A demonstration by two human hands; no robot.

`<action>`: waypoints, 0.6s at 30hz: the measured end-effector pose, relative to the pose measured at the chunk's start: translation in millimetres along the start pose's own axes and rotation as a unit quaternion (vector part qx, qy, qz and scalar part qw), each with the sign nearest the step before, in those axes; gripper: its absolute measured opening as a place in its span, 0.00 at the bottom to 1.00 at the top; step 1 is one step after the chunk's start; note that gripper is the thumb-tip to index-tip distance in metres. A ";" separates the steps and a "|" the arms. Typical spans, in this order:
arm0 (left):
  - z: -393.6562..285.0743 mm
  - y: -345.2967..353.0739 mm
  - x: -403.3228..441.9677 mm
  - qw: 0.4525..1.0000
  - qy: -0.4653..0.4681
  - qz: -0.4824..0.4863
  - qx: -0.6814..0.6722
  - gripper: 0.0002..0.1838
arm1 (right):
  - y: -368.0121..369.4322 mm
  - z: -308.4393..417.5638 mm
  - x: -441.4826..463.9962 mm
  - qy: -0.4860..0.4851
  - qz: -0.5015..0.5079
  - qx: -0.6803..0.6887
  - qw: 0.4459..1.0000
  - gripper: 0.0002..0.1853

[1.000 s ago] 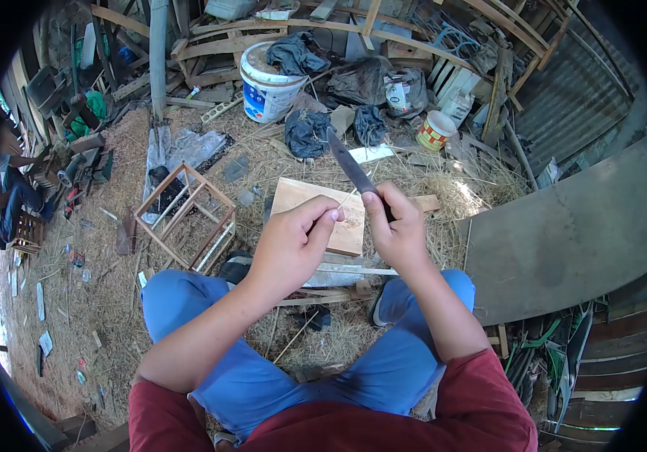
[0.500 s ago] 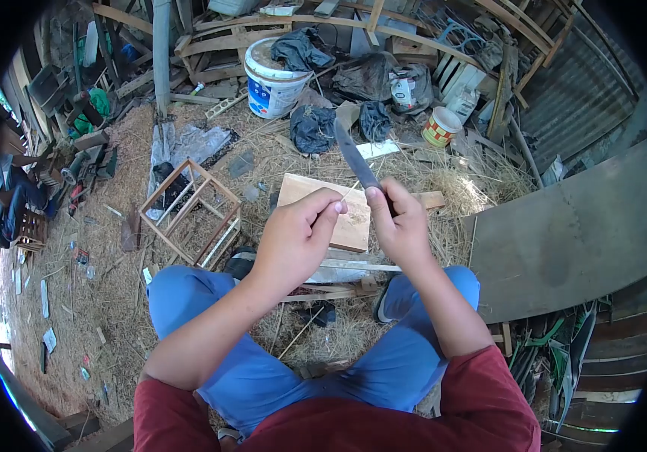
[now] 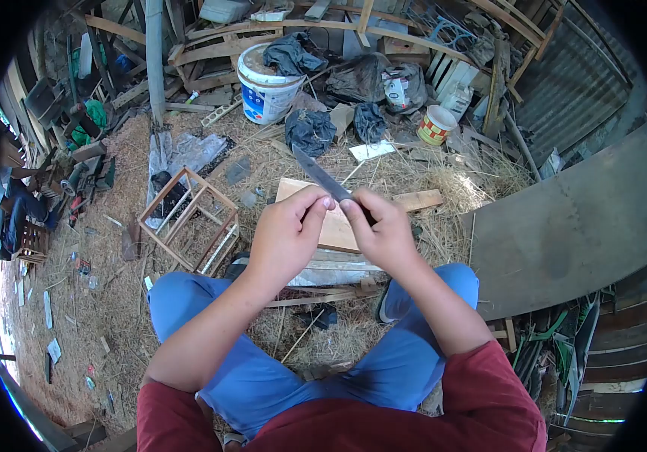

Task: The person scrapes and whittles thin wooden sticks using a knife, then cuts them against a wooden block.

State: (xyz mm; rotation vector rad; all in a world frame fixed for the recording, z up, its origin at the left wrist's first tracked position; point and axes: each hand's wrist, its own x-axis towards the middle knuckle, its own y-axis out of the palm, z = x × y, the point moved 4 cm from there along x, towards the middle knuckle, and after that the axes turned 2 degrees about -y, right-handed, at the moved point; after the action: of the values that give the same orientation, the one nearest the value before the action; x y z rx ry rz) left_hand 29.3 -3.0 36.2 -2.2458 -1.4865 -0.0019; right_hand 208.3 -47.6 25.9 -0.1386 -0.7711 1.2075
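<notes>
In front of me my right hand (image 3: 385, 235) is wrapped round the handle of a knife (image 3: 319, 173), its long grey blade angled up and to the left. My left hand (image 3: 286, 232) pinches a thin pale strip (image 3: 353, 173), which shows beyond the blade and looks like split bamboo or straw. The blade crosses it close to the left fingertips; whether the edge touches is hidden. Both hands nearly meet above a wooden block (image 3: 338, 235) between my knees. A smaller wood piece (image 3: 418, 200) lies beside the block.
A small wooden frame (image 3: 188, 218) stands at left. A white bucket (image 3: 269, 102) and a yellow-red tub (image 3: 436, 125) stand behind, near black plastic bags (image 3: 310, 131). A large grey panel (image 3: 564, 226) lies right. Another person (image 3: 9, 192) sits far left.
The right hand and knife have moved left toward my left hand. The blade now crosses over near the left fingertips and slants further left. The view has shifted slightly.
</notes>
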 end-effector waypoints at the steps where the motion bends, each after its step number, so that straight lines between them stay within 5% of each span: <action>1: -2.9 -1.6 -0.3 1.000 0.000 -0.001 0.003 0.09 | 2.6 1.6 0.7 -0.015 0.013 -0.002 1.000 0.11; 5: -6.5 0.1 -8.0 0.998 -0.063 0.028 0.009 0.09 | -15.3 -11.2 11.8 0.059 -0.041 0.001 0.997 0.10; 9: 0.1 1.2 -2.6 1.000 -0.017 0.012 0.012 0.09 | 1.9 5.1 0.4 -0.059 -0.011 -0.040 0.997 0.11; 12: -3.9 3.0 -7.6 0.998 -0.048 0.021 -0.022 0.09 | -7.5 -1.4 6.5 0.030 -0.012 -0.033 0.999 0.10; 18: 1.7 1.9 -8.4 0.999 -0.037 0.015 -0.002 0.08 | -10.1 -3.0 8.1 0.001 -0.025 -0.053 0.998 0.10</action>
State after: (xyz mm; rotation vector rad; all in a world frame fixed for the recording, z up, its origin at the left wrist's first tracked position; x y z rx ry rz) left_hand 27.1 -10.3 32.0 -2.2945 -1.4910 0.0889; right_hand 219.2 -43.4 32.3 -0.2057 -0.8322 1.1198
